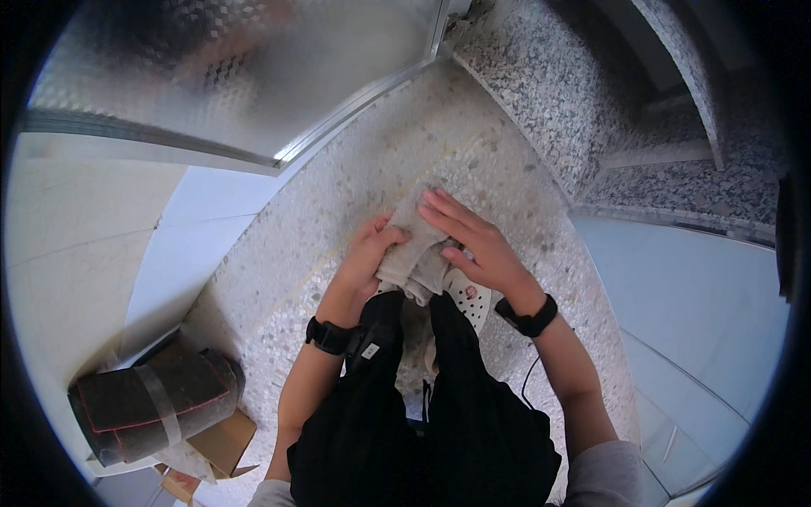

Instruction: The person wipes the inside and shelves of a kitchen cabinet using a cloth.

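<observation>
A folded grey-beige cloth (412,253) lies across my two hands, above the black trouser legs. On its left side my left hand (367,253) grips it, the thumb pressed on top. My right hand (478,244) has its fingers stretched out along the cloth's upper right side. Its thumb is spread apart near a darker patch of the fabric. Each wrist wears a black band. Just below the cloth, a white shoe with small holes (472,301) shows beside the right trouser leg; the other shoe is mostly hidden.
A metal-framed textured glass door (317,82) is at upper left. Speckled granite (538,89) rises at upper right, with light blue panels (684,304) below it. At lower left, a rolled black mat with red stitching (152,405) sits by a cardboard box (228,437). Underfoot is terrazzo floor (285,253).
</observation>
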